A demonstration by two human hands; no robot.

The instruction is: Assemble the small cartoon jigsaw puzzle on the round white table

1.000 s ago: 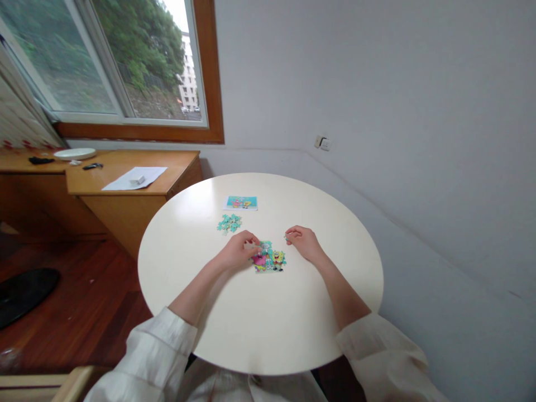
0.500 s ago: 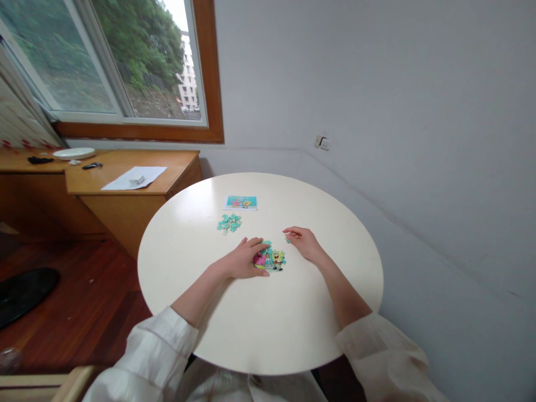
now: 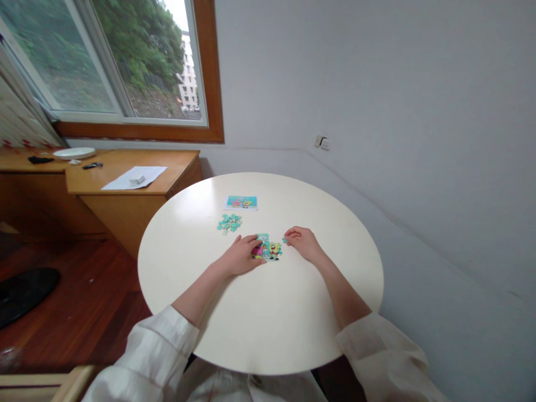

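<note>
A partly joined jigsaw puzzle with a yellow and a pink cartoon figure lies flat on the round white table. My left hand grips its left side, thumb at the near edge and fingers at the upper left, hiding part of the pink figure. Just right of the puzzle, my right hand pinches a small teal jigsaw piece between thumb and fingertips. The piece is close to the puzzle's right edge; whether they touch is too small to tell.
Beyond my left hand lies a pile of loose teal jigsaw pieces. Behind it is a picture card with the same cartoon figures. A wooden desk at the left bears a white paper and a white plate.
The puzzle has shifted slightly away from me and to the left, with my left hand on it. My right fingers have closed up around the small piece, which sits slightly further left.
</note>
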